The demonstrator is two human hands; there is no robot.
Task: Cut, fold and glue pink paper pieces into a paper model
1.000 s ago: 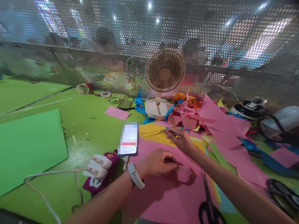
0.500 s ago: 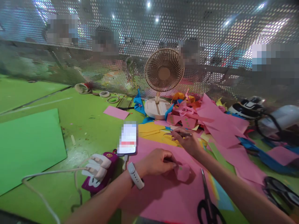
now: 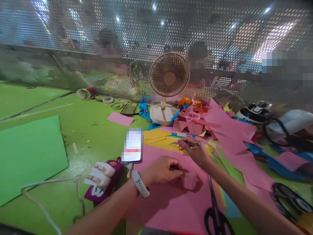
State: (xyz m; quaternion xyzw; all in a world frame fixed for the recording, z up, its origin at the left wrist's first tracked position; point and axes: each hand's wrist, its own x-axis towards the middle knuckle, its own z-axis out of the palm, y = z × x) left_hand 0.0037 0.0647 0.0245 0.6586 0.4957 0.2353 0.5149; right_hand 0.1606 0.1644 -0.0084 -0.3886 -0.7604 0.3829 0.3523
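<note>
Pinched between the thumb and fingers of my left hand (image 3: 164,169) is a small pink paper piece (image 3: 189,180) with a green mark on it. This piece is held over a large pink sheet (image 3: 168,207). My right hand (image 3: 193,149), farther back, closes around slim metal tweezers (image 3: 195,144), their pointed end toward the left above yellow paper (image 3: 156,134). The tweezers are apart from the pink piece. Black-handled scissors (image 3: 215,212) rest on the pink sheet between my forearms, blades pointing away from me.
A phone (image 3: 134,147) with a cable lies left of the sheet, near a purple power block (image 3: 107,182) with white plugs. Behind stand a fan (image 3: 169,76) and a heap of pink paper scraps (image 3: 193,117). More scissors (image 3: 290,200) lie at right, green board (image 3: 31,156) at left.
The whole view has shifted slightly left. My right hand has dipped a little with the tweezers, and my left hand keeps its hold on the pink piece.
</note>
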